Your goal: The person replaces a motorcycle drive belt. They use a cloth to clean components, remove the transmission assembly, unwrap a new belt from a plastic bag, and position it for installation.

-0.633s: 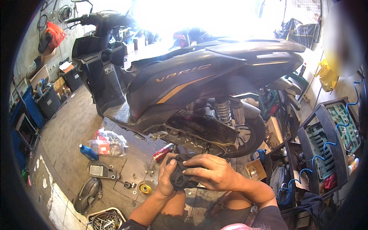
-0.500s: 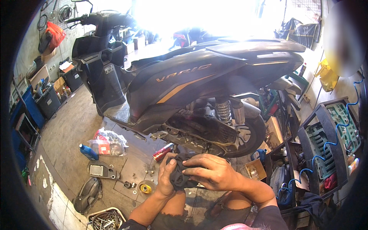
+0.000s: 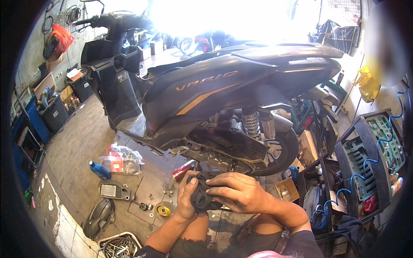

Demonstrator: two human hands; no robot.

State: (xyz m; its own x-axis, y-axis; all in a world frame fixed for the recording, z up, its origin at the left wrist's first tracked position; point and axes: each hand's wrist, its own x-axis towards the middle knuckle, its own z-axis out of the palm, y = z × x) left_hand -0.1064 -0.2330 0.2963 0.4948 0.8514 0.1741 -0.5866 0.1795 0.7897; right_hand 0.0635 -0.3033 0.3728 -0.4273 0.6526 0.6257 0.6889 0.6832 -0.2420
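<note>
Both hands are on a crumpled black cloth (image 3: 201, 195) in front of my knees. My left hand (image 3: 186, 198) grips its left side, thumb up along the edge. From the right, my right hand (image 3: 238, 192) closes its fingers over the other side of the cloth. Whether anything is wrapped inside is hidden by the folds and fingers. Just beyond the left hand a red and silver spray can (image 3: 183, 169) lies on the floor. Ahead stands a dark scooter (image 3: 206, 90), its rear wheel and shock absorber facing me.
On the floor at left are a blue bottle (image 3: 100, 170), a plastic-bagged part (image 3: 122, 161), an air filter box (image 3: 114, 190), a black cover (image 3: 98, 219) and a tray of bolts (image 3: 120, 246). A yellow spring (image 3: 163, 210) lies near my left forearm. At right stands a tool rack (image 3: 363, 159) with a blue hose.
Both hands stay almost in the same place, with the black cloth shifting slightly between them. Nothing else has visibly moved nearby.
</note>
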